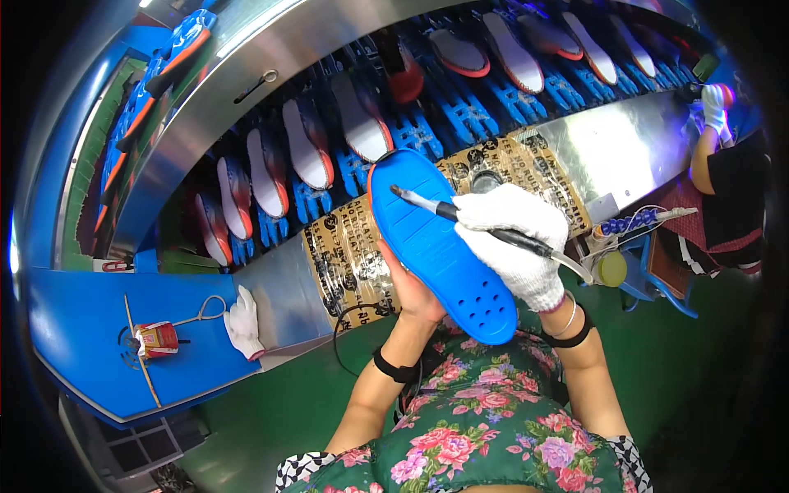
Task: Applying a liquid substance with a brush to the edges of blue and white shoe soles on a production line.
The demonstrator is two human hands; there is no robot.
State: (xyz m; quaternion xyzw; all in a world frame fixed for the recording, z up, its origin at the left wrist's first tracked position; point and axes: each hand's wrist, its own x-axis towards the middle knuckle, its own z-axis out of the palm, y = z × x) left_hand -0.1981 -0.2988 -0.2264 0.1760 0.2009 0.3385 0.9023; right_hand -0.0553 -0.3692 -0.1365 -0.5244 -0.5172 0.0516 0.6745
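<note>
My bare left hand (417, 289) is wrapped round the left edge of a blue shoe sole (423, 246), its fingers hidden beneath. The sole lies tilted over my lap, with round holes near its lower end and grooves across its upper part. My right hand (516, 238), in a white knit glove, is closed round a brush (444, 209) with a dark handle. A tube runs from the back of the brush past my wrist. The brush tip is over the upper part of the sole; whether it touches cannot be made out.
Beyond my hands, a rack of blue holders carries several shoe uppers (306, 148) with pale bottoms. A taped cardboard strip (341, 263) covers the metal ledge, with a small round pot (485, 179) on it. At left lies a white glove (243, 323). Another person's gloved hand (713, 107) is far right.
</note>
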